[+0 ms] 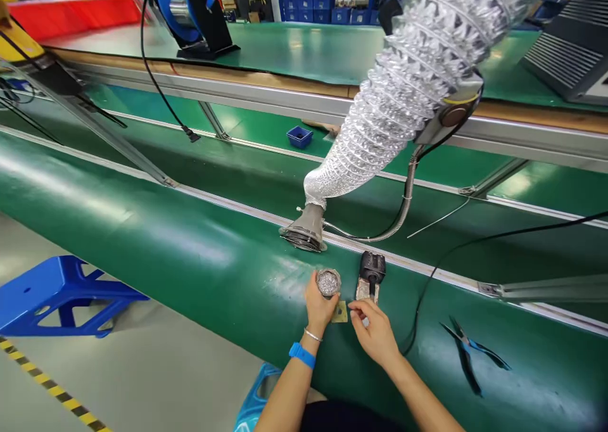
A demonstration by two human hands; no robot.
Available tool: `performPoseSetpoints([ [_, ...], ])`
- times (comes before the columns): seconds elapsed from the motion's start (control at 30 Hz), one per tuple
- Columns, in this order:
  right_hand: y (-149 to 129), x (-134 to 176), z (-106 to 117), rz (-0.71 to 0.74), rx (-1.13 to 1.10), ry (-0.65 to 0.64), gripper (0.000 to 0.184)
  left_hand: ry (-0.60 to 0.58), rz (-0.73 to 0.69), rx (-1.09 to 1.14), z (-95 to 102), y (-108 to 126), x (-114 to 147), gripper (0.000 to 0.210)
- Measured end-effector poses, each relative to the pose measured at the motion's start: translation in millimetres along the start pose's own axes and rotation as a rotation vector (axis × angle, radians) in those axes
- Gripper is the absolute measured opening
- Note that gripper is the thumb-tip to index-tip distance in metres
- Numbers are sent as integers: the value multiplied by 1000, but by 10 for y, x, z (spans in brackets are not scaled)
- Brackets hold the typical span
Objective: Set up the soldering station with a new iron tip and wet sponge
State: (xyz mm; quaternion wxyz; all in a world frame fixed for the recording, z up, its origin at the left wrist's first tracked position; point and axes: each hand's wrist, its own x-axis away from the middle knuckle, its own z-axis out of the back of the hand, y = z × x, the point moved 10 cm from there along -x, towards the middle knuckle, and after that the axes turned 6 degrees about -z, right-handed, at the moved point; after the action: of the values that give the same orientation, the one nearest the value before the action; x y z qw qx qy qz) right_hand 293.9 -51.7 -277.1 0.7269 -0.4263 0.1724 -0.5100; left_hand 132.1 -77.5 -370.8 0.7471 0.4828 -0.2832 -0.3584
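A round tin of silvery metal wool (pixel 328 282) is in my left hand (pixel 319 304), whose fingers and thumb wrap round its side. Just to its right a small yellowish sponge (pixel 339 312) lies flat on the green bench. My right hand (pixel 374 332) is beside the sponge's right edge, its thumb and index finger curled towards each other. A small whitish patch shows between them, but what they pinch, if anything, is too small to make out. Right behind that hand stands a black soldering iron holder (pixel 372 268) on a dirty, pale base.
A fume extractor nozzle (pixel 304 230) on a silver hose (pixel 380 115) hangs close above the bench. Blue-handled pliers (pixel 465 344) lie open at right, near a black cable (pixel 422 292). Blue stools (pixel 42 289) stand below, and a blue bin (pixel 299 137) sits farther back.
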Motion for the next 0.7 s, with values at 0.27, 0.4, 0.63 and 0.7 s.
performPoseSetpoints([
  [0.27,589,263,-651,-435,300,-72,32,40,-104,-187,736,-25,-50,76],
  [0.4,728,237,-748,-597,369,99,40,-68,-151,-246,893,-208,-22,74],
  [0.63,969,189,-743,-757,156,250,29,-241,-207,-334,754,-404,-40,79],
  [0.7,1050,241,-742,-799,49,271,27,-229,-286,-371,748,-264,-39,82],
])
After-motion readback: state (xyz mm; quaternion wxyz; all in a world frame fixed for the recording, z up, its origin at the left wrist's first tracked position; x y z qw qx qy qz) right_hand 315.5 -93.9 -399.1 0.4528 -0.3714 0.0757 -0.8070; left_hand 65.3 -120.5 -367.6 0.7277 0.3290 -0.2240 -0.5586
